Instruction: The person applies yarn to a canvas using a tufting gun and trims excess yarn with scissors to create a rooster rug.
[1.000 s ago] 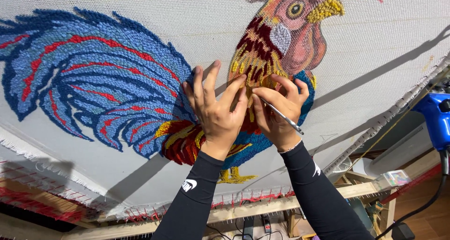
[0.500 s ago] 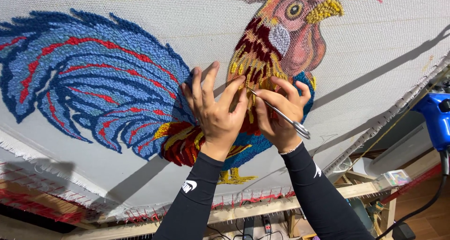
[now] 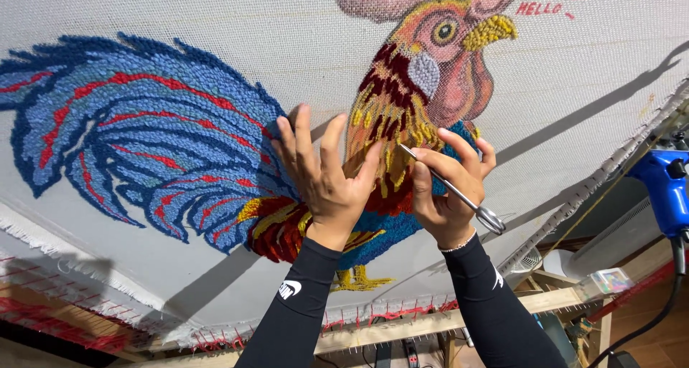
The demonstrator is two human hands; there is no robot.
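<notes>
Left hand (image 3: 326, 185) pressed flat, fingers spread on tufted rooster rug (image 3: 179, 145). Right hand (image 3: 448, 188) fingers clenched round metal scissors (image 3: 452, 188), tips at yellow yarn beside left fingertips. Risk: a slip nicks loops or cloth.

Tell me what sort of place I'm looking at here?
Probably a rug-tufting workshop. A tufted rooster rug is stretched on a wooden frame, a blue tool hangs at the side, and the right hand holds metal snips against the yarn beside the left hand.
</notes>
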